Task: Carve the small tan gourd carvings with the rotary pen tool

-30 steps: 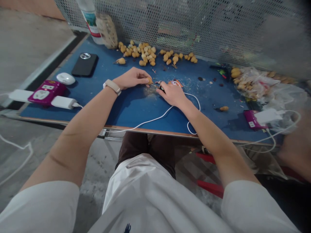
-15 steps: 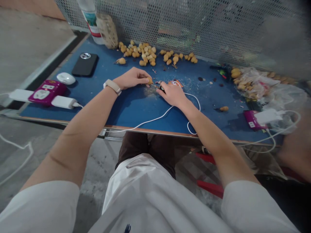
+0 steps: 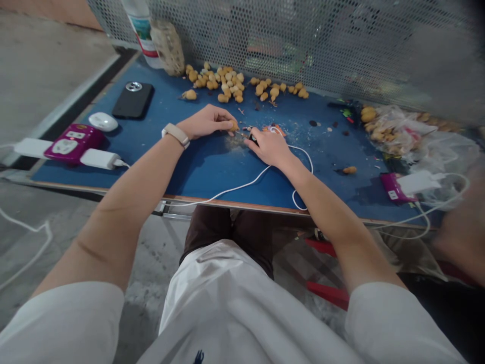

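Observation:
Over the middle of the blue table, my left hand [image 3: 212, 121] pinches a small yellow-brown gourd [image 3: 234, 126] between thumb and fingers. My right hand [image 3: 269, 144] is closed around a small dark handheld tool [image 3: 251, 137]. A thin metal tip sticks out from this tool and reaches the gourd's right side; its exact kind is too small to tell. Pale dust lies on the tabletop below the two hands. A white cable [image 3: 242, 187] runs beside and under my right hand; where it ends is hidden.
Many small gourds [image 3: 227, 81] lie along the perforated metal screen [image 3: 265, 45]. A bottle [image 3: 142, 35], jar [image 3: 168, 48], phone [image 3: 133, 101], white case [image 3: 103, 122] and purple socket block [image 3: 71, 144] stand left. At right are a plastic bag [image 3: 401, 131], second socket block [image 3: 396, 188] and another person's blurred arm [image 3: 462, 227].
Almost nothing differs. Both hands stay in place, with the gourd and the tool still held together.

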Demonstrator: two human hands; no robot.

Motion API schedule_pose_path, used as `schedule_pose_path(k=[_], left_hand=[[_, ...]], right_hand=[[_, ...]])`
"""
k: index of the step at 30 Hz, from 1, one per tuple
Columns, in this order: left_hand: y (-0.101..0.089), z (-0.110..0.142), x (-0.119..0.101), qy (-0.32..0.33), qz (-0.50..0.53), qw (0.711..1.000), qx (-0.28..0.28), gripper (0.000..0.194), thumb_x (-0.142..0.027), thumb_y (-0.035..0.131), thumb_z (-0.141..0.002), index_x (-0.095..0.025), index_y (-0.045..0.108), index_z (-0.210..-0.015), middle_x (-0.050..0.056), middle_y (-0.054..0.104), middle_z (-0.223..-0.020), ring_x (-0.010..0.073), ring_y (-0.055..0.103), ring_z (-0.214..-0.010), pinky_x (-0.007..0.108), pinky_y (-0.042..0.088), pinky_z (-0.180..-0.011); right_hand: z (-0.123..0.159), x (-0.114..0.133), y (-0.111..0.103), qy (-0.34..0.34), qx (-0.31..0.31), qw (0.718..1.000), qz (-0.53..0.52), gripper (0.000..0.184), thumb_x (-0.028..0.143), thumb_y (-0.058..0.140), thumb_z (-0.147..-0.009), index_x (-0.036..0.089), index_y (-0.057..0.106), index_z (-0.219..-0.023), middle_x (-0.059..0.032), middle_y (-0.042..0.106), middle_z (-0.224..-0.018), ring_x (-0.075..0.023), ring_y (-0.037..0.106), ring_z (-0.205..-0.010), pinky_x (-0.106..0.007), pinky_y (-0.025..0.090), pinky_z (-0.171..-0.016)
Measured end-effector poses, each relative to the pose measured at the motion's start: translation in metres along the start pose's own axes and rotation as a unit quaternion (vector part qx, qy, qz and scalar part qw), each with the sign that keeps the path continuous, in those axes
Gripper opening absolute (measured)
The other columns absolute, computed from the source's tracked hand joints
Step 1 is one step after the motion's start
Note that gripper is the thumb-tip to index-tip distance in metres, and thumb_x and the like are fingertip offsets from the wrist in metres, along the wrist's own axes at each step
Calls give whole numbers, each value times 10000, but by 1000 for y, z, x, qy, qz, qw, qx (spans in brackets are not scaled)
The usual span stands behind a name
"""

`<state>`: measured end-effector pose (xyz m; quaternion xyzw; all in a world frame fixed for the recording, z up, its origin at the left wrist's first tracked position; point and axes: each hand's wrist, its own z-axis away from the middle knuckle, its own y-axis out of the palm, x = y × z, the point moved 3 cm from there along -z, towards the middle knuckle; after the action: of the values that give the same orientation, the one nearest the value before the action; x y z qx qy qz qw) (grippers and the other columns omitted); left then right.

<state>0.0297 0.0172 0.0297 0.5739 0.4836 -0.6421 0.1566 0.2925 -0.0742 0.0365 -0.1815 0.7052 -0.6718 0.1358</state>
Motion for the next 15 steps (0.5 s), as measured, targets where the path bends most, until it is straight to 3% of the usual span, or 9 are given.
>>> schedule_pose_path(k=[15], left_hand=[[0, 0, -2, -5, -20, 1000, 7, 404, -560, 1013, -1095, -209, 957, -1288, 134, 930, -1122, 338, 938, -1220, 474, 703, -1209]], right_hand=[[0, 1, -2, 11, 8, 1000, 6, 712, 630, 311, -1354, 162, 671, -1751, -249, 903, -1345, -453, 801, -1218, -494, 553, -1043]])
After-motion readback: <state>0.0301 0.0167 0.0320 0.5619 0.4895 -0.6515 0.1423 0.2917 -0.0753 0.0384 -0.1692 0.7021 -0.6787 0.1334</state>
